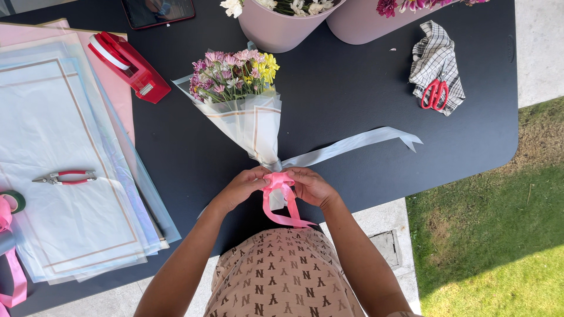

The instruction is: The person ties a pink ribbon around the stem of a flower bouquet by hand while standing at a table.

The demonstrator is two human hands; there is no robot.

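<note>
A small bouquet (pixel 235 76) of purple, pink and yellow flowers lies on the black table (pixel 352 88), wrapped in a translucent white cone (pixel 255 126). At the cone's narrow end my left hand (pixel 242 186) and my right hand (pixel 311 185) both pinch a pink ribbon (pixel 281 199) that is looped around the stems, its ends hanging down toward my lap. A pale blue ribbon (pixel 352 144) trails from the same spot out to the right across the table.
Sheets of wrapping paper (pixel 64 164) are stacked at the left with red-handled pliers (pixel 66 176) on them. A red tape dispenser (pixel 129 64) lies beyond. Red scissors (pixel 435 94) rest on a checked cloth at the right. Two pink flower buckets (pixel 276 26) stand at the far edge.
</note>
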